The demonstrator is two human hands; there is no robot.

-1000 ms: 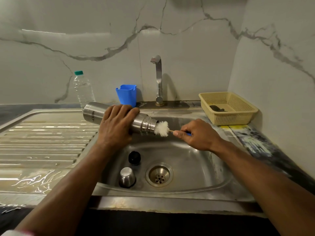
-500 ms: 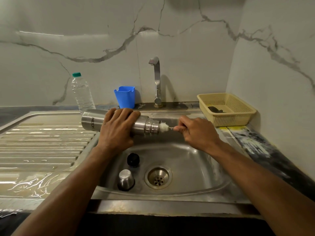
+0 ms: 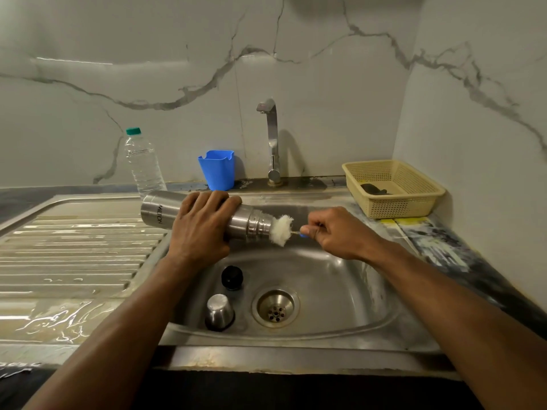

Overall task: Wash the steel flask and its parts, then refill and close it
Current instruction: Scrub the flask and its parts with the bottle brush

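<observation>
Both hands worked over the sink (image 3: pixel 340 291): left hand (image 3: pixel 201 229) gripped the flask (image 3: pixel 165 213) sideways, mouth toward three o'clock, so the right hand (image 3: pixel 334 232), pinching the brush (image 3: pixel 281 230), could scrub inside.

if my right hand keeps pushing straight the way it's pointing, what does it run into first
Most likely the open mouth of the flask: the right hand points the brush at it, with bristles at the rim. The left hand holds that flask.

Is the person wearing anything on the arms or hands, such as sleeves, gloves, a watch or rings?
No. Both forearms are bare as far as the frame shows. The left hand and right hand have no gloves, and no watch, bracelet or ring is visible.
</observation>
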